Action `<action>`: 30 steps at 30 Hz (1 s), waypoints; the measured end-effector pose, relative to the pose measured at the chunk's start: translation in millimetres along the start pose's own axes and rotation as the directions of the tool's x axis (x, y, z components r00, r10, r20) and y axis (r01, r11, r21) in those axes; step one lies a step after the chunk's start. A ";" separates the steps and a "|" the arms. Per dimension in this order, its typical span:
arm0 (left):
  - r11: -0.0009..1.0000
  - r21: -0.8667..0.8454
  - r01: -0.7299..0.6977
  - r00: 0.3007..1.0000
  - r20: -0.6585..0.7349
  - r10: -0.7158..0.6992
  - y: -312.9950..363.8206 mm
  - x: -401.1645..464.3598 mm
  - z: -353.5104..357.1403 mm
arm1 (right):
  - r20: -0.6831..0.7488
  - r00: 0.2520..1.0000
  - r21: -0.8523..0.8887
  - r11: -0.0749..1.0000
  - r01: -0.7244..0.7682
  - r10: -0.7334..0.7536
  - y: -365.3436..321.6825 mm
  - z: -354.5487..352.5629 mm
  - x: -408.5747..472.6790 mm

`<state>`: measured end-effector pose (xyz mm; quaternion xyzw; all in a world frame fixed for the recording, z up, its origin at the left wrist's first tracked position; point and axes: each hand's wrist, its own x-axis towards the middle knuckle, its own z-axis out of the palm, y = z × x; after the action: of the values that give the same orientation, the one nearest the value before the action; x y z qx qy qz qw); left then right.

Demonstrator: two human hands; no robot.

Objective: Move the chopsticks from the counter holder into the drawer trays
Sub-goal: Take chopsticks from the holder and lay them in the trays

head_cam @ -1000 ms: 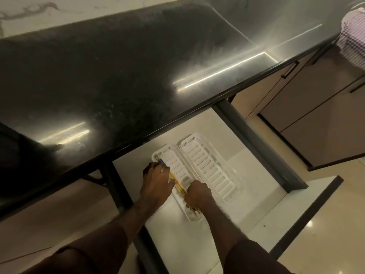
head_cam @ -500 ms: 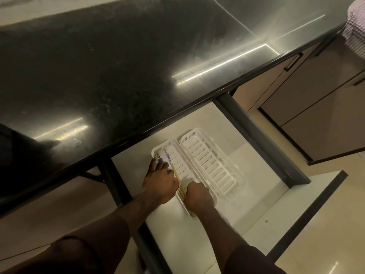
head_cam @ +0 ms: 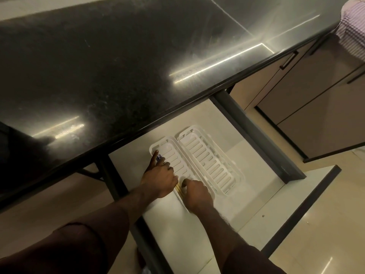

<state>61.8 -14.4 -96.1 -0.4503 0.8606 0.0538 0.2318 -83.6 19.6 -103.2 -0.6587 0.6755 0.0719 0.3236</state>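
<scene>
Head view, looking down into the open drawer (head_cam: 246,196), and both hands are in the left tray (head_cam: 173,155). The left hand (head_cam: 160,177) lies flat over the chopsticks (head_cam: 178,188), index finger stretched to the far end where a blue-patterned tip peeks out. The right hand (head_cam: 196,194) is curled at the near end, fingers folded down onto the sticks. A short yellowish stretch shows between them, lying along the tray's slotted floor. So this bundle looks as good as placed, with only the letting go to come. The right tray (head_cam: 209,161) beside it sits bare. No holder in shot, so what remains up there I cannot tell. The dark glossy surface (head_cam: 118,66) above carries only light streaks; beige cabinet doors (head_cam: 316,107) stand off to the right, with pale floor (head_cam: 325,224) below.
</scene>
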 end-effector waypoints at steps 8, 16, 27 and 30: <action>0.983 -0.176 0.052 0.995 -0.073 -0.066 -9.3 5.2 3.6 | -0.030 0.999 0.076 0.997 -0.016 0.019 1.5 -18.6 -10.1; 0.913 -0.407 0.008 0.963 -0.244 -0.118 -13.0 -16.1 -24.2 | -0.165 0.985 0.175 0.984 -0.024 0.053 -5.7 -64.7 -36.5; 0.835 -0.549 -0.049 0.790 -0.532 -0.303 -31.8 -100.6 -117.2 | -0.380 0.917 0.199 0.958 0.209 -0.121 -61.0 -147.9 -113.6; 0.813 -0.579 -0.065 0.693 -0.613 -0.381 -41.0 -137.7 -145.8 | -0.445 0.878 0.212 0.932 0.295 -0.176 -79.2 -169.6 -140.6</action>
<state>110.6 20.8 99.6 -0.5590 0.7827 0.1055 -0.2527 -78.4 39.7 130.0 -0.6853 0.6463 -0.2053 0.2654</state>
